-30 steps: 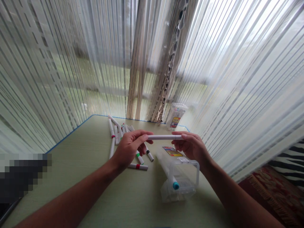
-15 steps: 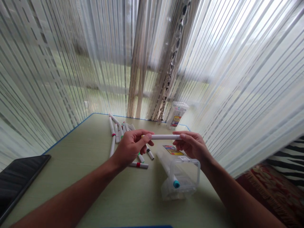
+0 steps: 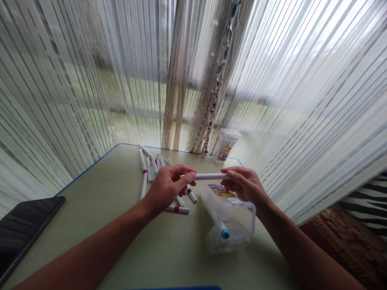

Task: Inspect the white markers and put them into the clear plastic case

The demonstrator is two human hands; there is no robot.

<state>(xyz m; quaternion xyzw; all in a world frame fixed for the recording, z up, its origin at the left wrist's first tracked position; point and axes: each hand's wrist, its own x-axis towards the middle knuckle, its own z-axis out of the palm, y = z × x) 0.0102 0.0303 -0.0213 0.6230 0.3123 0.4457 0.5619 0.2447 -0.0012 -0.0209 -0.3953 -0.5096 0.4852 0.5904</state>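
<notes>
Head view: a white marker [image 3: 211, 176] lies roughly level between the two hands, raised above the table [image 3: 121, 241]. The left hand [image 3: 167, 183] pinches one end, thumb against fingers, with a speck of yellow showing there; the right hand [image 3: 245, 183] has a similarly narrow pinch on the other. With fingertips alone holding it, a sharp pull or uneven twist could make it slip and drop, perhaps into the clear case [image 3: 237, 219] lying just below the right hand (its near end looks open, with a teal-ended marker [image 3: 225, 233] inside). Left of the case, a red-banded marker [image 3: 178, 209] lies near the loose pile [image 3: 143, 159]; a brushing left forearm could set these rolling. Farther back stands a second case [image 3: 226, 147], probably safe.
</notes>
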